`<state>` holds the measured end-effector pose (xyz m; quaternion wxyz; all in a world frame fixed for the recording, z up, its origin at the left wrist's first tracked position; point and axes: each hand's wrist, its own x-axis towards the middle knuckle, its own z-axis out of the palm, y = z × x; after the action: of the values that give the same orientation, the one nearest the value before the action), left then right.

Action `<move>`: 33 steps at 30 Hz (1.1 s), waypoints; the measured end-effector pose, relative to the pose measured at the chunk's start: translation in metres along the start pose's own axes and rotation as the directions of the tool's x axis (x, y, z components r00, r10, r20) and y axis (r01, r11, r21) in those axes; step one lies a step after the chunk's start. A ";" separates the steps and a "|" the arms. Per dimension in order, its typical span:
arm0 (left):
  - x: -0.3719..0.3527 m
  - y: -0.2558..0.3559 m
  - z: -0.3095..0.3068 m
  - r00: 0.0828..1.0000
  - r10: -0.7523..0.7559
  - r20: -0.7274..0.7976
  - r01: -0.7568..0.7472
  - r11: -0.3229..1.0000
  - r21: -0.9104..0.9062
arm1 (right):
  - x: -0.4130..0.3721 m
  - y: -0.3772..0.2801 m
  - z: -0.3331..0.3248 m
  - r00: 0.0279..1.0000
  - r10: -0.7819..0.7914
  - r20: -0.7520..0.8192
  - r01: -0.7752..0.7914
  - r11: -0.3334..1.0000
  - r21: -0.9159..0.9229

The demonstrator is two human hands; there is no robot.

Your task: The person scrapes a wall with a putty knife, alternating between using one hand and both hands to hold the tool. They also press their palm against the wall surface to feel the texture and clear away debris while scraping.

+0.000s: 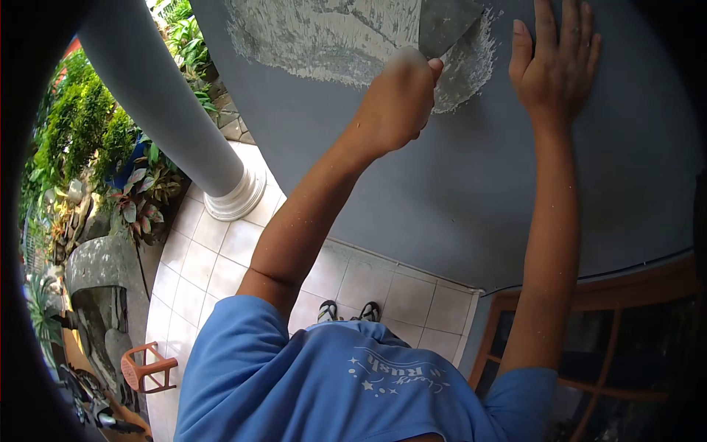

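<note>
My left hand (401,103) is closed around the handle of a scraper (451,26), whose wide grey blade points up and lies against the wall. The fist hides most of the handle. Around the blade spreads a rough, pale patch (317,44) with ragged edges on the grey wall (456,184). To the right of this patch, my right hand (557,66) lies flat on the painted surface, fingers pointing up and slightly apart, holding nothing.
A round grey column (169,110) with a white base stands left on the tiled floor (213,265). An orange plastic stool (147,367) is at lower left, beside plants and rocks. A wood-framed window (611,339) is at lower right.
</note>
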<state>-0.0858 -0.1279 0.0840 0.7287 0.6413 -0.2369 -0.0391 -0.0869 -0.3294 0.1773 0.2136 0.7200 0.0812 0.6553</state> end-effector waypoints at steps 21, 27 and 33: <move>-0.010 -0.020 0.011 0.999 -0.011 0.034 0.011 1.000 0.020 | -0.001 -0.002 -0.006 0.998 0.024 0.059 -0.023 0.999 -0.023; -0.038 -0.066 0.016 0.998 -0.065 -0.013 0.065 0.998 -0.006 | -0.001 0.000 0.002 1.000 0.026 -0.005 -0.026 1.000 0.016; -0.028 -0.037 0.008 0.993 -0.119 0.011 0.119 0.993 0.002 | -0.002 0.001 0.003 1.000 0.006 -0.026 -0.007 1.000 -0.011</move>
<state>-0.1044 -0.1313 0.0406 0.7234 0.6546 -0.2021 -0.0858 -0.0845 -0.3315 0.1759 0.2144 0.7104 0.0781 0.6658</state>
